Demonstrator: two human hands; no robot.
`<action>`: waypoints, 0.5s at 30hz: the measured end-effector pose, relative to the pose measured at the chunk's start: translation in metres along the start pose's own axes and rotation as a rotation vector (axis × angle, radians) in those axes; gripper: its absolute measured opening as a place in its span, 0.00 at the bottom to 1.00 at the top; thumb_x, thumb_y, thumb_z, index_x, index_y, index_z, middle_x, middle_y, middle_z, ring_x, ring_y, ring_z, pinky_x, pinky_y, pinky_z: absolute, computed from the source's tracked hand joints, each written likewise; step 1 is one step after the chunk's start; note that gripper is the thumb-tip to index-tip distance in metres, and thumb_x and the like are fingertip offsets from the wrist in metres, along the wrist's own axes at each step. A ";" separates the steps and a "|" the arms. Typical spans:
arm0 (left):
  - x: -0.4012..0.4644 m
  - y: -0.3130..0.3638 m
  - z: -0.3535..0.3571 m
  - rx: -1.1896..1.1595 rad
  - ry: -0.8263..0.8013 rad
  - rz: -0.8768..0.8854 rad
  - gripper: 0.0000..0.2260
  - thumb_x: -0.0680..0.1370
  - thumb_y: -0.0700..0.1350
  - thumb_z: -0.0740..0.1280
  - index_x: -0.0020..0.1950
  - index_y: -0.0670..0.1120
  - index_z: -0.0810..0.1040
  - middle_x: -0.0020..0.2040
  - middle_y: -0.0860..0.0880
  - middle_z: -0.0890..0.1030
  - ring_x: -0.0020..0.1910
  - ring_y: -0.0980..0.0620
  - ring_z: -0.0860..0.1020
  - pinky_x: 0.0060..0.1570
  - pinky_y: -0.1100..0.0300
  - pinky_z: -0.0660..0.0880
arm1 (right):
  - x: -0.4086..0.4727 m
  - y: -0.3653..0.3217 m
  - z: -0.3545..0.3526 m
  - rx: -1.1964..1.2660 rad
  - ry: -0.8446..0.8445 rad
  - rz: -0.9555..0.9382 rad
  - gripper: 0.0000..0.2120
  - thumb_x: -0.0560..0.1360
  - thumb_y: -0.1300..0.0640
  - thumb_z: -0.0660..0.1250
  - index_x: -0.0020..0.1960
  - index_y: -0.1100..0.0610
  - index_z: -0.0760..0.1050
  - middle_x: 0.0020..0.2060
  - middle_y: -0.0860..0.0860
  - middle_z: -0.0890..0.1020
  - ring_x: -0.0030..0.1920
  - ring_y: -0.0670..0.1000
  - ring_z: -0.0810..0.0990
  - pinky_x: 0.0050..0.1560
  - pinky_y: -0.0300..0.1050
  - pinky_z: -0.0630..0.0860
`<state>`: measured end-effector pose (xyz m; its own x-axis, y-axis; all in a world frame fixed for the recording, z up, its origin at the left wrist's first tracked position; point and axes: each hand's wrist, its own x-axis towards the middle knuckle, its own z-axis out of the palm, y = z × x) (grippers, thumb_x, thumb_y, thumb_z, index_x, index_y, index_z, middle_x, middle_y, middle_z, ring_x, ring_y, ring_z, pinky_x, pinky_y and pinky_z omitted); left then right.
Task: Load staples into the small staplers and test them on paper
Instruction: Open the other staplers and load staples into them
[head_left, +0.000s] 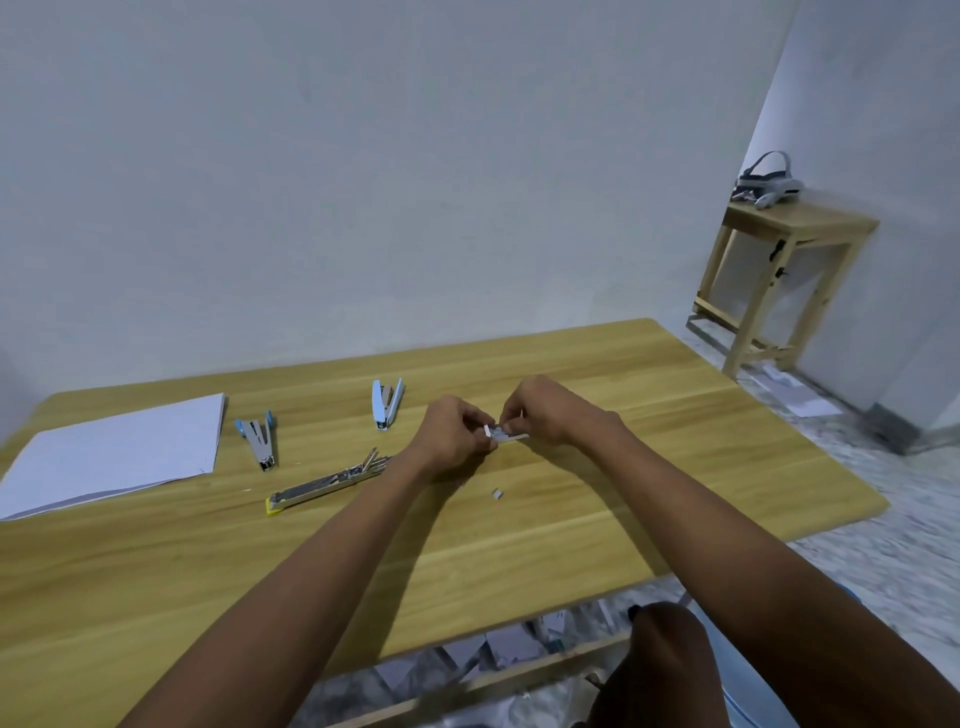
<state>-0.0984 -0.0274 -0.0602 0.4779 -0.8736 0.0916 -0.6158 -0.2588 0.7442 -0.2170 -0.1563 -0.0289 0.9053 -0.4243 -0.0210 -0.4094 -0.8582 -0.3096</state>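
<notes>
Silver staple strip (506, 435) is what I've got pinched between both hands right now, out over the middle of the wooden table (649, 467). My left hand (451, 434) has its fingertips curled in on the strip's left end, and my right hand (543, 410) pinches the right end from above. Looks to me like I'm snapping off a short piece to fit the small staplers. Trick is to grip close to the break point on both sides and bend gently, or the whole row crumbles (one little chunk (497, 494) already lies on the table just in front of my hands).

Both forearms reach straight out, wrists bent a bit inward so the knuckles face each other.

The two blue staplers sit hinged open well to my left: one (387, 404) near my left hand, the other (257, 436) beside the paper stack (111, 454). A heap of more strips (332, 480) lies by my left wrist.
</notes>
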 end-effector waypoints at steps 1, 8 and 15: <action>0.000 0.000 0.000 -0.016 0.000 -0.001 0.12 0.70 0.38 0.77 0.52 0.40 0.85 0.44 0.46 0.85 0.40 0.53 0.80 0.40 0.65 0.73 | 0.001 0.000 0.001 0.011 -0.019 -0.014 0.07 0.75 0.58 0.72 0.51 0.56 0.85 0.45 0.52 0.86 0.42 0.49 0.81 0.43 0.44 0.74; 0.003 -0.002 -0.001 -0.036 -0.011 -0.012 0.13 0.69 0.38 0.78 0.53 0.39 0.85 0.43 0.46 0.85 0.36 0.58 0.78 0.34 0.75 0.70 | 0.001 -0.005 -0.001 -0.035 -0.113 -0.035 0.06 0.74 0.56 0.73 0.49 0.55 0.86 0.42 0.52 0.86 0.43 0.54 0.83 0.46 0.51 0.80; 0.003 -0.001 -0.001 -0.020 -0.016 -0.024 0.14 0.70 0.37 0.77 0.55 0.39 0.84 0.46 0.44 0.85 0.38 0.56 0.78 0.36 0.71 0.71 | -0.003 -0.004 -0.004 -0.040 -0.056 -0.040 0.04 0.75 0.59 0.71 0.45 0.58 0.84 0.40 0.53 0.85 0.41 0.53 0.82 0.44 0.50 0.78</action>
<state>-0.0957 -0.0292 -0.0607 0.4827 -0.8735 0.0632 -0.5917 -0.2720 0.7589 -0.2181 -0.1525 -0.0236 0.9256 -0.3733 -0.0629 -0.3757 -0.8855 -0.2733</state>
